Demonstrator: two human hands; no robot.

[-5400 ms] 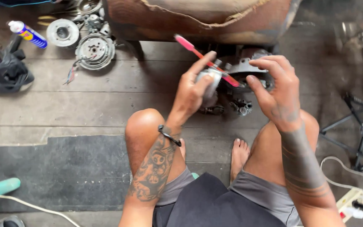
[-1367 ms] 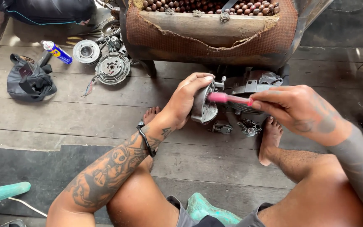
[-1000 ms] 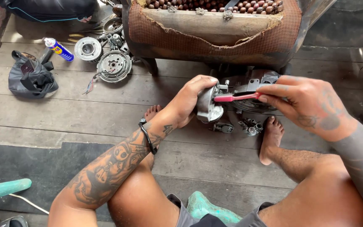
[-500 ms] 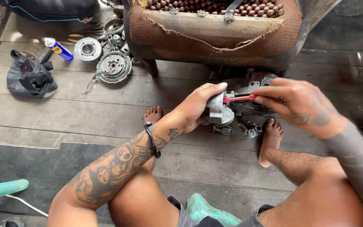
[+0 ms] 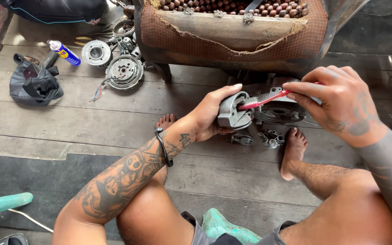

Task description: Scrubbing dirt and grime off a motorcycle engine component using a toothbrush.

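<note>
My left hand (image 5: 212,113) grips a small grey metal engine part (image 5: 233,112), held above the wooden floor between my knees. A red toothbrush (image 5: 263,100) is pinched in my right hand (image 5: 336,102), its head pressed into the part's hollow. Just behind the part lies a larger grey engine cover (image 5: 281,109) on the planks. Small metal fittings (image 5: 268,137) lie beside my right foot (image 5: 292,152).
A worn wooden seat frame with brown beads (image 5: 232,27) stands ahead. At the upper left lie round metal rotor parts (image 5: 123,70), a blue spray can (image 5: 64,53) and a dark bag (image 5: 35,84). A dark mat (image 5: 28,174) covers the near floor; a teal plastic piece (image 5: 3,204) lies at the left edge.
Earlier the toothbrush was held up away from the part. Since then its head has gone onto the part and shifted with small strokes; both hands drifted slightly right.
</note>
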